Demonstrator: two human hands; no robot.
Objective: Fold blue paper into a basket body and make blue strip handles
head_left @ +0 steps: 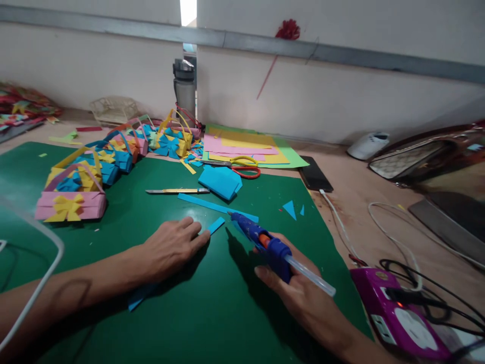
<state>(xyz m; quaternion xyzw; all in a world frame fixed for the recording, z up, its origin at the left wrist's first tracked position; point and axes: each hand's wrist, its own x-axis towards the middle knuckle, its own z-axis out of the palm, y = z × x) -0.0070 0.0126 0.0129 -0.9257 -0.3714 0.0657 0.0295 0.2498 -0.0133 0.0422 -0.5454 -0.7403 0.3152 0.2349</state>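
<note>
My right hand (293, 273) grips a blue hot glue gun (261, 235) with a clear glue stick (310, 275) jutting from its back. Its nozzle points up and left, over one end of a long blue paper strip (206, 203). Pressed to the green mat (212, 303), my left hand (176, 247) holds down a narrow blue paper strip (216, 225); one end shows past the fingertips and a blue piece (141, 297) shows below the wrist. Beyond lie a folded blue paper piece (220, 182) and a craft knife (178, 191).
Several paper baskets with bows (71, 205) stand at the left. Scissors (242, 167) lie by stacked coloured paper (246, 144). A phone (315, 174), a purple power strip (401, 313) and cables (413, 270) are at the right. A bottle (185, 91) stands behind.
</note>
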